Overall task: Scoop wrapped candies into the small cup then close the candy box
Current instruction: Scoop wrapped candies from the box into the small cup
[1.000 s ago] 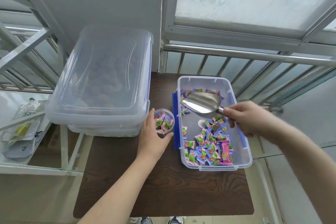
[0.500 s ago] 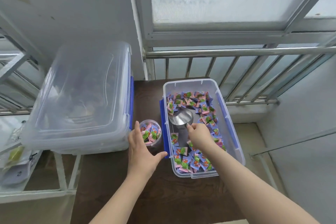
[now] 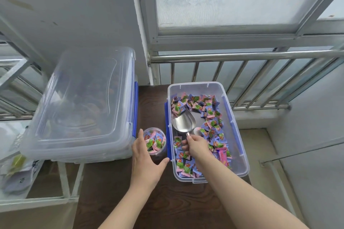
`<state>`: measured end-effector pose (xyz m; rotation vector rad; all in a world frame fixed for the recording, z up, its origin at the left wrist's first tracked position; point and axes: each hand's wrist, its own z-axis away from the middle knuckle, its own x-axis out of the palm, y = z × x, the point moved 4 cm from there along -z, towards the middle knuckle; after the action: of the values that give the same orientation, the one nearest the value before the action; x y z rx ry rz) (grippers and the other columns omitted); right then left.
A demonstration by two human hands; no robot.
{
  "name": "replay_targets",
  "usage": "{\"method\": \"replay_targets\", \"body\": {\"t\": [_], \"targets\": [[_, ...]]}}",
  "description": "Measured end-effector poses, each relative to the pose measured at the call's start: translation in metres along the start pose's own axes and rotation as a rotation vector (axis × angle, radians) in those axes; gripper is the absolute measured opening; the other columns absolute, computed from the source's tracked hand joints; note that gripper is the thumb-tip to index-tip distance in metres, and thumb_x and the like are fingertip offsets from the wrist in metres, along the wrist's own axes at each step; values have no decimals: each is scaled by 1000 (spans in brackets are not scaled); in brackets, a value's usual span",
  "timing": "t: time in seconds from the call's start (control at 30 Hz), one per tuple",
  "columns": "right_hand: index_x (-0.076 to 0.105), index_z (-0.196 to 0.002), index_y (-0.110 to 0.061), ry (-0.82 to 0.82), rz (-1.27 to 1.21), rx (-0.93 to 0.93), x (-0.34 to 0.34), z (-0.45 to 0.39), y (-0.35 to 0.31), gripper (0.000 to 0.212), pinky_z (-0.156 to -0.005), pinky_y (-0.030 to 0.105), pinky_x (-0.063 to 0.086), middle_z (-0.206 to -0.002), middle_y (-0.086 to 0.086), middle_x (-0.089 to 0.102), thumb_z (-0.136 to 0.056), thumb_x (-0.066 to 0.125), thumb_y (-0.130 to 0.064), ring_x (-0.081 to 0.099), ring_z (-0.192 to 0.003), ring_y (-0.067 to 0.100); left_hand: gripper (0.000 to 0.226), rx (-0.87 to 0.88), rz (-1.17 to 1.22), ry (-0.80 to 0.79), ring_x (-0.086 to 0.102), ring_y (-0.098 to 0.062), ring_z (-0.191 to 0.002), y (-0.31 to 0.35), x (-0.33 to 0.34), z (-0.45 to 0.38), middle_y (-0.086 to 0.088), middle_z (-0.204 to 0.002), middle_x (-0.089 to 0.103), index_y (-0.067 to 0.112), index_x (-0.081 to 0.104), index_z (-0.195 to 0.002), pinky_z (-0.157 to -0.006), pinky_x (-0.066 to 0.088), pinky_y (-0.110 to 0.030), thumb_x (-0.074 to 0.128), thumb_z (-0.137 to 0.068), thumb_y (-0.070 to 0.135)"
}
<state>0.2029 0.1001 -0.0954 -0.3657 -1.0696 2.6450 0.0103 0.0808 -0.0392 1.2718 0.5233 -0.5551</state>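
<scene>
The candy box (image 3: 236,132) is set open on the right part of the dark table (image 3: 115,197), its near corner close to the table's front right edge. Wrapped candies (image 3: 197,102) are heaped at its far end and along its right and near sides, with a bare patch of floor left in the middle. The metal scoop (image 3: 183,123) is held there by its handle in the right hand (image 3: 195,147), bowl empty and pointed away. The small cup (image 3: 154,141), filled with candies, is cradled by the wide-spread left hand (image 3: 147,161) in the narrow gap between the box and the large lidded bin (image 3: 83,106). Compared with half a second ago, the scoop is drawn slightly nearer; the cup is unmoved.
</scene>
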Motion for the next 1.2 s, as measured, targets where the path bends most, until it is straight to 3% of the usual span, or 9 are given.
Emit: {"method": "replay_targets", "body": {"t": [0.37, 0.6, 0.73, 0.83, 0.9, 1.0, 1.13, 1.2], "targets": [[66, -114, -3, 46, -39, 54, 3, -9, 0, 26, -56, 27, 47, -87, 7, 67, -103, 45, -14, 59, -64, 16, 121, 9, 6, -8, 20, -15, -147, -3, -2, -1, 9, -157, 14, 49, -11, -148, -114, 36, -44, 84, -74, 32], [66, -110, -12, 13, -13, -28, -15, 25, -3, 23, -73, 35, 56, -96, 6, 72, -104, 44, -15, 65, -76, 18, 100, 9, 85, 21, 33, -11, -139, -6, -4, -6, 9, -151, 26, 40, 13, -150, -108, 42, -34, 82, -78, 26], [71, -104, -9, -74, 37, -95, -35, 51, -17, 26, -59, 29, 51, -93, 11, 74, -104, 46, -17, 64, -68, 16, 97, 1, 132, 2, 34, -1, -131, -6, -5, -9, 9, -150, 32, 39, 20, -150, -98, 38, -21, 83, -77, 23], [72, -104, -3, -227, 115, -137, -52, 77, -36, 28, -52, 28, 43, -82, 9, 73, -103, 48, -17, 58, -55, 14, 97, -7, 155, 0, 36, -1, -130, -7, -8, -9, 11, -149, 35, 39, 23, -149, -100, 39, -23, 84, -76, 23], [72, -97, -3, -344, 257, -143, -63, 96, -52, 30, -46, 26, 39, -69, 7, 67, -103, 48, -19, 51, -48, 15, 97, -5, 172, -6, 40, -5, -133, -7, -10, -10, 11, -149, 37, 39, 24, -150, -103, 41, -26, 84, -75, 22], [69, -90, 1, -434, 676, -158, -68, 114, -79, 38, -46, 26, 38, -57, 9, 57, -102, 49, -30, 45, -46, 19, 97, 0, 182, -13, 41, -5, -132, -7, -10, -10, 10, -150, 38, 35, 24, -151, -101, 39, -23, 84, -76, 21], [66, -73, -5, -404, 1050, -179, -46, 126, -116, 46, -43, 24, 34, -43, -1, 44, -100, 50, -38, 35, -37, 16, 98, 35, 160, 5, 42, -12, -135, -8, -10, -11, 7, -150, 39, 31, 24, -152, -108, 44, -37, 85, -75, 21], [67, -67, -7, -367, 1205, -225, -26, 134, -140, 48, -38, 20, 33, -43, -3, 47, -99, 51, -40, 33, -34, 15, 97, 43, 167, 14, 42, -12, -135, -9, -9, -10, 8, -149, 39, 31, 24, -151, -107, 45, -40, 84, -75, 21]]}}
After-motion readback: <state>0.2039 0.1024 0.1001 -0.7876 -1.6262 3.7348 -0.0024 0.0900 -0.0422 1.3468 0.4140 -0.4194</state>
